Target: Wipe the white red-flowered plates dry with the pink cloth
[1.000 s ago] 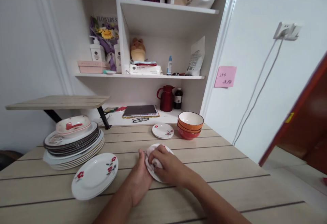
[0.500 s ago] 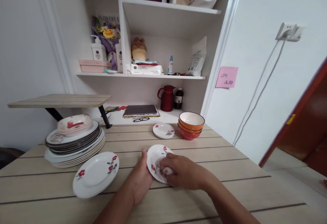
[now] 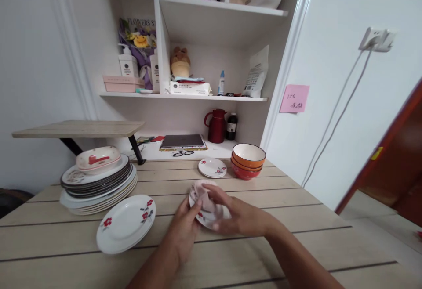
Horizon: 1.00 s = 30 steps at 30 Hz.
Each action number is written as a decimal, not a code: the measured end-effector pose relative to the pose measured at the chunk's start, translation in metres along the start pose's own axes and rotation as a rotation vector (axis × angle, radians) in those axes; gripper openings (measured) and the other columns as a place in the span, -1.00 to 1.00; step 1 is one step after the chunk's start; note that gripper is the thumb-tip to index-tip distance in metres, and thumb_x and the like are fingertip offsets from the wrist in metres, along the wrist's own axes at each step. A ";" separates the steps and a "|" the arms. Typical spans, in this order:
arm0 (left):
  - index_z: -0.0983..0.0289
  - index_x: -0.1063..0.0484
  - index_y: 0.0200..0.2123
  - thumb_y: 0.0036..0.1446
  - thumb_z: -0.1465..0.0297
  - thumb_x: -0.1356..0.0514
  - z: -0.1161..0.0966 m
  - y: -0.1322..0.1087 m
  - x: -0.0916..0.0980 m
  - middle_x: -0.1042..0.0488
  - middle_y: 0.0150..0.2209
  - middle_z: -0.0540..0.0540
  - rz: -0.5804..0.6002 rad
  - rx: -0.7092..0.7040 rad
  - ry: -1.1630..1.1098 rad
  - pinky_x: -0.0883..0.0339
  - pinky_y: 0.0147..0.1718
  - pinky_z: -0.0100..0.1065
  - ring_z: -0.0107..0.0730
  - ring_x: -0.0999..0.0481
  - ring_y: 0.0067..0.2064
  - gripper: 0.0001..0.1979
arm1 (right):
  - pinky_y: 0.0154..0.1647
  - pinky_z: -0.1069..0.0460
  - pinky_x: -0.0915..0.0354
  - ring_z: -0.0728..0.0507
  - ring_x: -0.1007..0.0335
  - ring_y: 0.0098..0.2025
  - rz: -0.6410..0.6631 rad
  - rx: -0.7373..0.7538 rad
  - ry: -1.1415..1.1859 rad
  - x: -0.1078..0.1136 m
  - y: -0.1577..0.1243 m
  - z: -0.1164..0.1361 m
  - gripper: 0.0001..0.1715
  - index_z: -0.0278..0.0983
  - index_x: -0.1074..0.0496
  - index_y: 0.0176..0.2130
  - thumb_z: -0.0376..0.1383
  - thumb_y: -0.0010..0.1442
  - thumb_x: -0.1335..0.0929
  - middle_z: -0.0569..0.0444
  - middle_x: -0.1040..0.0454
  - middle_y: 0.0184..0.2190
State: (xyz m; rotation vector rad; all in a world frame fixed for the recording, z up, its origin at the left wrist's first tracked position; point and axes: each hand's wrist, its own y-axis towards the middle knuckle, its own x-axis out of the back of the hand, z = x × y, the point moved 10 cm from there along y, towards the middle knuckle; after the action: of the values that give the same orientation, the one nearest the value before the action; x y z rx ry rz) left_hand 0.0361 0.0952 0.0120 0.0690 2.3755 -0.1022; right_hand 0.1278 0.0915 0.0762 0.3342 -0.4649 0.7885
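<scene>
A small white plate (image 3: 211, 221) with red flowers is tilted up off the table between my hands. My left hand (image 3: 184, 227) grips its left edge, the thumb pressed over the front. A crumpled pale pink cloth (image 3: 202, 196) lies against the upper left of the plate, by the left thumb. My right hand (image 3: 242, 216) is over the right side of the plate, fingers and thumb spread apart and slightly blurred. Its upper fingertips reach the cloth's edge. To the left, larger flowered plates (image 3: 125, 223) lie stacked on the table.
Small flowered plates (image 3: 212, 167) sit farther back, beside stacked orange and red bowls (image 3: 247, 161). A tall stack of plates (image 3: 99, 181) topped by a dish (image 3: 99, 159) stands at left, near a raised wooden stand (image 3: 79, 128). Behind are a laptop (image 3: 183, 141), glasses and a red jug (image 3: 216, 126).
My right hand has loosened from the cloth and its fingers have spread. The cloth now shows at the plate's upper left, and my left thumb has come over the plate's front.
</scene>
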 end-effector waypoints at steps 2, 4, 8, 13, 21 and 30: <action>0.25 -0.42 0.05 -0.08 0.40 -0.41 0.002 0.002 0.004 -0.54 -0.02 0.24 -0.016 0.004 -0.023 -0.31 0.03 -0.19 -0.12 -0.53 -0.02 -0.44 | 0.04 -0.15 -0.27 -0.19 -0.39 0.01 -0.169 -0.031 0.129 0.025 -0.001 -0.009 -0.18 -0.15 0.00 0.32 -0.11 0.17 -0.33 -0.13 -0.35 0.12; 0.24 -0.42 0.05 -0.08 0.42 -0.41 0.005 0.004 0.007 -0.56 -0.05 0.22 -0.016 0.021 -0.027 -0.32 0.01 -0.19 -0.12 -0.54 -0.02 -0.44 | -0.06 -0.17 -0.33 -0.17 -0.46 -0.14 -0.462 -0.094 0.122 0.060 -0.007 -0.028 -0.37 -0.18 -0.18 0.22 -0.06 0.22 -0.26 -0.12 -0.40 0.06; 0.26 -0.42 0.04 -0.06 0.44 -0.39 0.004 0.006 0.015 -0.59 -0.12 0.22 -0.040 0.032 -0.021 -0.32 0.03 -0.18 -0.11 -0.56 -0.04 -0.46 | -0.03 -0.19 -0.33 -0.23 -0.38 -0.02 -0.733 -0.223 0.093 0.086 -0.018 -0.062 -0.43 -0.21 -0.35 0.08 -0.02 0.14 -0.34 -0.13 -0.32 0.14; 0.22 -0.38 0.10 -0.04 0.44 -0.38 -0.014 0.007 0.019 -0.58 -0.08 0.19 -0.037 -0.045 -0.080 -0.33 0.03 -0.20 -0.16 -0.57 -0.06 -0.41 | 0.08 -0.14 -0.27 -0.20 -0.42 0.01 -0.360 -0.195 0.783 0.009 0.009 -0.056 -0.34 -0.23 -0.31 0.14 -0.08 0.11 -0.43 -0.09 -0.45 0.06; 0.25 -0.37 0.09 -0.06 0.39 -0.38 -0.016 0.001 0.025 -0.59 -0.13 0.20 -0.137 -0.034 0.076 -0.38 -0.05 -0.19 -0.13 -0.58 -0.09 -0.41 | 0.12 -0.13 -0.26 -0.21 -0.48 -0.05 -0.342 -0.138 1.363 -0.042 0.033 -0.054 -0.52 -0.36 -0.39 0.01 -0.12 0.19 -0.36 -0.10 -0.58 -0.15; 0.24 -0.44 -0.07 -0.18 0.45 -0.39 -0.034 0.012 0.048 -0.44 0.01 0.23 -0.302 -0.386 0.504 -0.11 0.18 -0.13 0.02 -0.30 0.18 -0.49 | 0.08 -0.18 -0.28 -0.23 -0.50 -0.06 -0.428 -0.287 1.459 -0.029 0.032 -0.088 -0.48 -0.36 -0.33 0.02 -0.03 0.30 -0.18 -0.14 -0.58 -0.19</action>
State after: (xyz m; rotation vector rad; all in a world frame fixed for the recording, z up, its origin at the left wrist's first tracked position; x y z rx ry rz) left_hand -0.0210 0.1117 0.0023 -0.5040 2.8456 0.2614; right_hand 0.1101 0.1355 -0.0097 -0.4304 0.8443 0.3701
